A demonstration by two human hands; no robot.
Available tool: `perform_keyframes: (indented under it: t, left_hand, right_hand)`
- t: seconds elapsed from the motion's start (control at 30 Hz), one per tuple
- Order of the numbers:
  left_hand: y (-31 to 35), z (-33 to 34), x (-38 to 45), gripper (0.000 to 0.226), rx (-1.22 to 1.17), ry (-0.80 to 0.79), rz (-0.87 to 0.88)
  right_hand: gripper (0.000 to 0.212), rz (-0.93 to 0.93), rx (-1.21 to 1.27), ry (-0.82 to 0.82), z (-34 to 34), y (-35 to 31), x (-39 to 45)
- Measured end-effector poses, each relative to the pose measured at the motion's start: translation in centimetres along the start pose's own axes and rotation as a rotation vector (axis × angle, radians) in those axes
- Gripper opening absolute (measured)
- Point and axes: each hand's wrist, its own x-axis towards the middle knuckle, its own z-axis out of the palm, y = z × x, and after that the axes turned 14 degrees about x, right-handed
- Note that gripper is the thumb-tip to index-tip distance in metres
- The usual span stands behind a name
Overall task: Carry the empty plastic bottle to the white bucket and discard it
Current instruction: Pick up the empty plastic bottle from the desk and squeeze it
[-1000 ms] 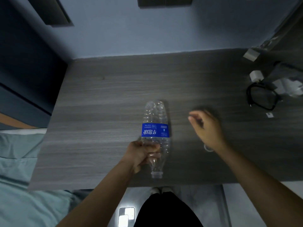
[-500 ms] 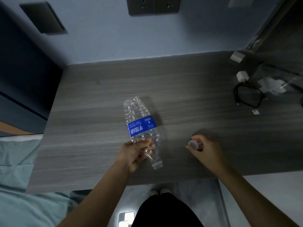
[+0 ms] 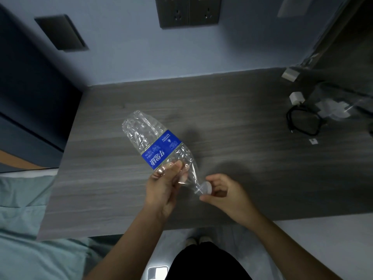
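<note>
Grip: left hand [image 3: 164, 191] wrapped around the shoulder of the plastic bottle [image 3: 156, 147], thumb pressed flat on the clear wall just below the blue label [image 3: 161, 151]; fingers closed on the far side, seen through the plastic. Right hand [image 3: 224, 194] pinching the white cap [image 3: 206, 187] between thumb and fingertips, the cap sitting at the bottle's mouth; whether it is threaded on cannot be told. Bottle: clear, crumpled, apparently empty, held off the surface at a slant, neck toward the person, base pointing up and away. Beneath: grey wood-grain desk [image 3: 232, 118]. Well apart at the desk's right end: black cable [image 3: 302, 123] in a loop, small white charger [image 3: 296, 98] beside it. Wall behind carries dark sockets [image 3: 188, 12]. White bucket: not in view. Step in hand, as judged: seating the cap before carrying. Handling note: thin wall likely to buckle under squeeze, so the left hand should hold near the stiffer neck and stay still while the right turns the cap square to the thread; a tilted cap may cross-thread or drop.
</note>
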Motion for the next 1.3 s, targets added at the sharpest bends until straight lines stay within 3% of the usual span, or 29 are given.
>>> perform_keyframes:
  t: [0.27, 0.5, 0.57, 0.67, 0.73, 0.8, 0.9, 0.97, 1.1, 1.3]
  left_hand:
    - [0.2, 1.4, -1.5, 0.02, -0.081, 0.058, 0.104]
    - [-0.1, 2.1, -2.3, 0.012, -0.163, 0.103, 0.061]
    - [0.0, 2.1, -2.5, 0.012, -0.179, 0.095, 0.05]
    - [0.2, 1.9, -2.5, 0.012, -0.165, 0.078, 0.071]
    - [0.2, 1.9, -2.6, 0.012, -0.153, 0.08, 0.074]
    - [0.2, 1.9, -2.6, 0.012, -0.165, 0.085, 0.067]
    - [0.2, 2.0, -2.7, 0.013, -0.21, 0.09, 0.06]
    - [0.2, 1.9, -2.8, 0.015, -0.211, 0.09, 0.061]
    - [0.2, 1.7, -3.1, 0.019, -0.19, 0.09, 0.054]
    - [-0.1, 1.4, -3.3, 0.022, -0.185, 0.041, 0.095]
  right_hand:
    - [0.035, -0.069, 0.121, 0.071, 0.6, -0.4, -0.5]
    - [0.04, -0.212, 0.098, 0.179, 1.0, -0.5, -0.9]
    - [0.03, -0.154, 0.218, 0.159, 0.9, -0.5, -0.9]
    - [0.011, 0.076, 0.477, 0.079, 0.8, -0.9, -1.0]
    - [0.014, 0.168, 0.57, 0.035, 0.7, -0.9, -1.0]
    - [0.002, 0.131, 0.623, 0.036, 0.7, -0.8, -1.0]
    - [0.031, -0.023, 0.455, 0.11, 0.8, -0.1, -1.1]
    - [0.027, -0.046, 0.42, 0.121, 1.1, 0.2, -1.3]
    - [0.01, 0.035, 0.568, 0.089, 1.4, -0.1, -1.7]
    - [0.032, 0.335, 0.907, 0.063, 1.5, -0.7, -1.7]
